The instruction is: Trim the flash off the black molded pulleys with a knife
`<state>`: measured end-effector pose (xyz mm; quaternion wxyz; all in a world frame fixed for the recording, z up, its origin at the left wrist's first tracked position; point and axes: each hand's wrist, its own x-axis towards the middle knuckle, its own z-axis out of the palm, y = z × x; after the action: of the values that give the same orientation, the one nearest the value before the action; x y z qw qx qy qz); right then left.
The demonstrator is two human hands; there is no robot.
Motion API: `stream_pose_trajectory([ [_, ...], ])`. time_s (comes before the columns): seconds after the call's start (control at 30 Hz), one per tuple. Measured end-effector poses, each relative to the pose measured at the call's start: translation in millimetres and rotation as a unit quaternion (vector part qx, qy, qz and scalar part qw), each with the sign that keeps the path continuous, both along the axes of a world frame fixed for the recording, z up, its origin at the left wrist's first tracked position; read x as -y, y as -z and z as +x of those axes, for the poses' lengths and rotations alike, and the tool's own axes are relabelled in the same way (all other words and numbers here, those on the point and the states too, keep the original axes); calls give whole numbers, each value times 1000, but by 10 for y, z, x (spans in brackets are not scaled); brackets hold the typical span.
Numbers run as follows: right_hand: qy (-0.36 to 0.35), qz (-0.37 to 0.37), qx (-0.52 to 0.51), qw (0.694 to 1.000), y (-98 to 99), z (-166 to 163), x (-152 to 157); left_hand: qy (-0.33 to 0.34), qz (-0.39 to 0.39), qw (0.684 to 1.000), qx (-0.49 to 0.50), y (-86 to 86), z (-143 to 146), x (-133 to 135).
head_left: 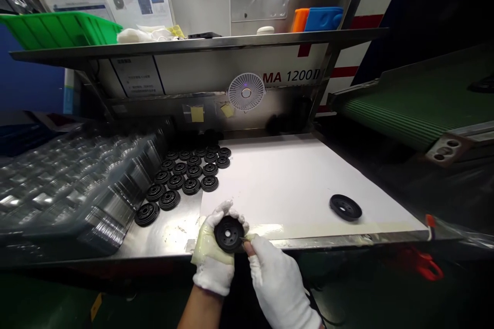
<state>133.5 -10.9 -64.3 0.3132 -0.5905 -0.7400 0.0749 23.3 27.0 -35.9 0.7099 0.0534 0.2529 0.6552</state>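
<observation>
My left hand, in a white glove, is closed around a round black plastic disc and holds it face up just over the front edge of the steel bench. My right hand, also gloved, pinches a thin small tool whose tip touches the disc's right rim; I cannot make out the tool. One loose black disc lies on the white sheet to the right. Several matching discs stand in rows on the bench to the left of the sheet.
A stack of clear plastic trays fills the left of the bench. A small white fan hangs below the steel shelf, which carries a green bin and orange and blue blocks. A green conveyor runs on the right; red-handled cutters hang low at right.
</observation>
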Motion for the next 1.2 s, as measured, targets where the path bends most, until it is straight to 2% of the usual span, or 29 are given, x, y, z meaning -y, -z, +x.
stream_pose_trajectory([
  [0.23, -10, 17, -4, 1000, 17, -118, 83, -66, -16, 998, 11, 24, 76, -52],
  [0.43, -4, -7, -9, 1000, 16, 8, 34, 22, -9, 1000, -16, -33, 17, 33],
  [0.57, 15, -6, 6, 1000, 52, -13, 60, -4, -27, 1000, 14, 49, 36, -12],
  [0.73, -14, -1, 9, 1000, 39, -107, 115, -59, -29, 998, 14, 62, 66, -32],
  [0.9, -23, -12, -23, 999, -23, -56, 67, 10, -32, 999, -17, -20, -12, 41],
  [1.03, -14, -42, -70, 997, -61, 4, 27, -2, -56, 998, -9, -26, -33, 13],
  [1.2, -8, -41, -144, 989, -119, 86, 22, 4, -70, 997, 30, -54, -24, -54],
])
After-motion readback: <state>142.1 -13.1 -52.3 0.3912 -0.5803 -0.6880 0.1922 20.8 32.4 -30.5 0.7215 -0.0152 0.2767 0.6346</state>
